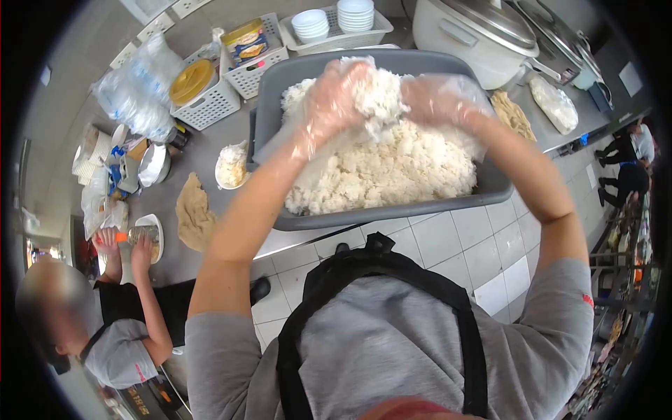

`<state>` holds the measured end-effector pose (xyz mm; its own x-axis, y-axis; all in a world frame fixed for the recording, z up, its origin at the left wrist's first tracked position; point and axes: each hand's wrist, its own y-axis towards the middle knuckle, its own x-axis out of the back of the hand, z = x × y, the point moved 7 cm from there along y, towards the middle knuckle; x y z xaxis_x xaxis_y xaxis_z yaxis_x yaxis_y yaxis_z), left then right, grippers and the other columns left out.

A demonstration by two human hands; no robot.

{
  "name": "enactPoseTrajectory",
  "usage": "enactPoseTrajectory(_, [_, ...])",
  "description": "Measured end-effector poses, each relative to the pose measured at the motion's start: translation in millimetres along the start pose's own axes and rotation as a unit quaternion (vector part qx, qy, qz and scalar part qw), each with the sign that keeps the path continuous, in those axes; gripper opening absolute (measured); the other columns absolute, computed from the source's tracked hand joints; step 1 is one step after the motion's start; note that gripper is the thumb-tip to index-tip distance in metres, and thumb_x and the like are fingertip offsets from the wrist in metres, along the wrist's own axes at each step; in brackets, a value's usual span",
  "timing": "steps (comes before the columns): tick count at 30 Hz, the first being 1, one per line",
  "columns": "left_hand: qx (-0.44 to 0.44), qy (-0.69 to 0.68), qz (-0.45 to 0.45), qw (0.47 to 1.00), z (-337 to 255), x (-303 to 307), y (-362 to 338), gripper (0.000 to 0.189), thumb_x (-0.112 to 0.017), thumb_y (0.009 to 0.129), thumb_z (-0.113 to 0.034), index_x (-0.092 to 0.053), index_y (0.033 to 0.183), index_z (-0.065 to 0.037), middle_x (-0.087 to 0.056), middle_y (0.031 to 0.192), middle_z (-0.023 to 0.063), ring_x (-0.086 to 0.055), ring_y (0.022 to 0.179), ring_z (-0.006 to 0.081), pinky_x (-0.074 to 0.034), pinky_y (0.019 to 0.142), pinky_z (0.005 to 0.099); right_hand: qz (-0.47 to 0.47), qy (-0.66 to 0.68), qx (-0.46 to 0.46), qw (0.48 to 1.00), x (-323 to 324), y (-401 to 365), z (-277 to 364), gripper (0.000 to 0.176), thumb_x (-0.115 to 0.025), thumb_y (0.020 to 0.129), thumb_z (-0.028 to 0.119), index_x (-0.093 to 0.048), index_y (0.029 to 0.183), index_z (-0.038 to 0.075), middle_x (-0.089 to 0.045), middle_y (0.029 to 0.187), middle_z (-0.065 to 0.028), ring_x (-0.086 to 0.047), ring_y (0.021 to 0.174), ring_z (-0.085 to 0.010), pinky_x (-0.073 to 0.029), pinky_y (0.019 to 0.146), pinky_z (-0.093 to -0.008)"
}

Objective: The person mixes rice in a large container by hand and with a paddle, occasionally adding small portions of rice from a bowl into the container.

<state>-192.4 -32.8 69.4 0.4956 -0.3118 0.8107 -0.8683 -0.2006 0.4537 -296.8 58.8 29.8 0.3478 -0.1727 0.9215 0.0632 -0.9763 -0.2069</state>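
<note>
A big grey tub (pixel 392 218) holds a deep heap of cooked white rice (pixel 399 171). Both my hands are over its far half, in loose clear plastic gloves. My left hand (pixel 339 94) is closed around a clump of rice (pixel 381 98) lifted above the heap. My right hand (pixel 437 101) is at the right side of that clump, its fingers bent in against it; the fingertips are partly hidden by rice and glove. Left of the tub, a small white bowl (pixel 232 166) contains more rice.
Brown cloths (pixel 194 212) lie on the steel counter. A large rice cooker (pixel 465 31) and a bag of white food (pixel 553 105) are at right. White baskets (pixel 210 103) and stacked bowls (pixel 311 25) line the back. At left, a co-worker's hands (pixel 142 255) work over a white tray (pixel 155 227).
</note>
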Motion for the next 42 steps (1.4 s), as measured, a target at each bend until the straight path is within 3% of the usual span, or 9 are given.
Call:
enactPoseTrajectory(2, [0.04, -0.002, 0.046, 0.998, 15.3, -8.3, 26.2, 0.062, -0.07, 0.071, -0.025, -0.048, 0.127, -0.012, -0.054, 0.121, 0.0189, -0.053, 0.112, 0.0342, -0.046, 0.091, 0.0396, -0.008, 0.286, -0.24, 0.928, 33.1, -17.3, -33.4, 0.032, -0.054, 0.088, 0.027, -0.055, 0.109, 0.003, -0.058, 0.103, -0.017, -0.053, 0.106, -0.034, -0.039, 0.097, -0.0446])
enactPoseTrajectory(11, [0.031, 0.066, 0.25, 0.966, 56.6, -25.6, 48.9, 0.085, -0.075, 0.07, -0.032, -0.033, 0.142, -0.016, -0.052, 0.131, 0.0138, -0.051, 0.119, 0.0294, -0.04, 0.1, 0.0351, 0.056, -0.09, -0.222, 0.969, 108.4, -36.9, -13.6, 0.023, -0.05, 0.088, 0.015, -0.059, 0.102, -0.002, -0.06, 0.091, -0.0136, -0.061, 0.09, -0.0235, -0.052, 0.074, -0.0341])
enactPoseTrajectory(13, [0.015, 0.071, 0.206, 0.976, 59.8, -11.2, 29.3, 0.071, -0.075, 0.069, -0.029, -0.047, 0.132, -0.014, -0.056, 0.127, 0.0127, -0.052, 0.116, 0.0302, -0.041, 0.099, 0.0362, -0.01, -0.539, -0.059, 0.84, 49.6, -32.1, -20.4, 0.021, -0.052, 0.087, 0.014, -0.063, 0.101, 0.002, -0.063, 0.086, -0.0128, -0.063, 0.077, -0.0233, -0.053, 0.069, -0.0338])
enactPoseTrajectory(16, [0.013, 0.081, 0.17, 0.982, 57.3, 25.9, -12.5, 0.043, -0.072, 0.069, -0.021, -0.064, 0.11, -0.012, -0.06, 0.12, 0.0115, -0.054, 0.112, 0.0319, -0.042, 0.095, 0.0391, -0.21, -0.445, -0.012, 0.87, 46.6, -51.6, -33.7, 0.026, -0.05, 0.092, 0.029, -0.064, 0.099, 0.008, -0.063, 0.075, -0.0081, -0.061, 0.064, -0.0183, -0.05, 0.059, -0.0329])
enactPoseTrajectory(18, [-0.016, 0.096, 0.17, 0.981, 51.7, 40.8, -51.8, 0.026, -0.069, 0.069, -0.016, -0.069, 0.094, -0.011, -0.063, 0.115, 0.011, -0.055, 0.109, 0.0333, -0.042, 0.093, 0.0418, -0.035, -0.006, -0.154, 0.987, 103.9, -57.9, -27.1, 0.043, -0.048, 0.092, 0.044, -0.064, 0.084, 0.005, -0.06, 0.065, -0.01, -0.059, 0.055, -0.0193, -0.047, 0.053, -0.0367])
enactPoseTrajectory(28, [0.211, -0.049, -0.099, 0.971, 59.2, 55.3, -172.9, 0.042, -0.055, 0.088, -0.018, -0.049, 0.129, -0.01, -0.038, 0.141, 0.0236, -0.032, 0.133, 0.0412, -0.027, 0.108, 0.0447, 0.118, 0.463, -0.076, 0.875, -44.2, 8.1, 130.4, 0.029, -0.047, 0.089, 0.024, -0.064, 0.084, 0.001, -0.064, 0.079, -0.016, -0.064, 0.069, -0.0303, -0.052, 0.066, -0.0411])
enactPoseTrajectory(32, [0.213, 0.009, -0.073, 0.974, 56.0, 57.8, -174.8, 0.054, -0.05, 0.094, -0.028, -0.036, 0.139, -0.001, -0.034, 0.143, 0.0259, -0.03, 0.133, 0.0419, -0.023, 0.11, 0.045, 0.142, 0.222, 0.086, 0.961, -32.3, 46.0, 161.1, 0.021, -0.05, 0.087, 0.015, -0.063, 0.094, 0.001, -0.064, 0.077, -0.0184, -0.066, 0.072, -0.0303, -0.052, 0.064, -0.0425])
enactPoseTrajectory(37, [0.182, 0.145, -0.012, 0.973, 52.4, 52.4, -172.0, 0.093, -0.06, 0.078, -0.059, -0.028, 0.142, 0.0, -0.031, 0.141, 0.0321, -0.027, 0.131, 0.0504, -0.024, 0.109, 0.0472, 0.06, 0.763, 0.086, 0.638, -124.6, 64.1, 150.8, 0.014, -0.062, 0.076, 0.017, -0.066, 0.072, 0.004, -0.065, 0.071, -0.0121, -0.066, 0.077, -0.021, -0.051, 0.067, -0.034])
enactPoseTrajectory(42, [0.171, 0.115, 0.09, 0.974, 31.8, 46.4, -120.7, 0.121, -0.072, 0.054, -0.072, -0.029, 0.142, -0.001, -0.035, 0.134, 0.034, -0.035, 0.126, 0.0474, -0.035, 0.103, 0.048, 0.022, 0.399, -0.129, 0.908, -25.9, 49.2, 107.3, 0.03, -0.057, 0.084, 0.014, -0.055, 0.111, -0.001, -0.065, 0.083, -0.0197, -0.065, 0.081, -0.026, -0.052, 0.075, -0.0383])
